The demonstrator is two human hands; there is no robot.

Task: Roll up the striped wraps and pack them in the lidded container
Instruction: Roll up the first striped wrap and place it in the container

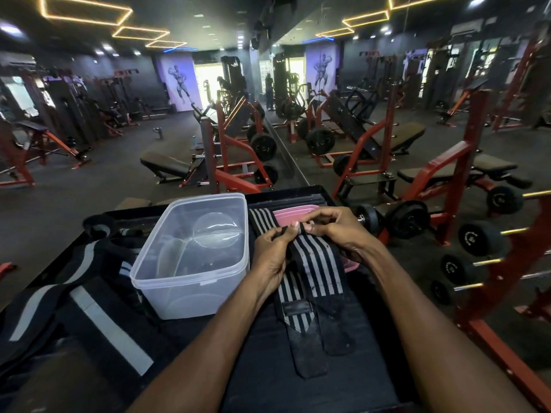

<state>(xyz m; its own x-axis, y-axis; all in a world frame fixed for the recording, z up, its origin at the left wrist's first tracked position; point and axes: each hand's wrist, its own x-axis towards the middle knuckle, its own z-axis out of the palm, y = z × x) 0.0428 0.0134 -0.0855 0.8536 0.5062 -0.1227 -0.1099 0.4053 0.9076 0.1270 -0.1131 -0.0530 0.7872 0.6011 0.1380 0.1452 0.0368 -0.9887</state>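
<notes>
Early stage: both hands, left hand [272, 257] & right hand [331, 231], pinch the striped wrap [313, 269] end, starting the roll. Clear container [190, 257] holds no wraps (pink lid [295, 216] off).

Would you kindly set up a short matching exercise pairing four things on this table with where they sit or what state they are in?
Things:
1. clear container
2. pink lid
3. striped wrap
4. grey-banded belt

States:
A. pinched at its far end by the left hand and right hand
B. open, left of the hands
C. partly hidden behind the hands
D. lying at the table's left side

Pairs: 1-B, 2-C, 3-A, 4-D
</notes>
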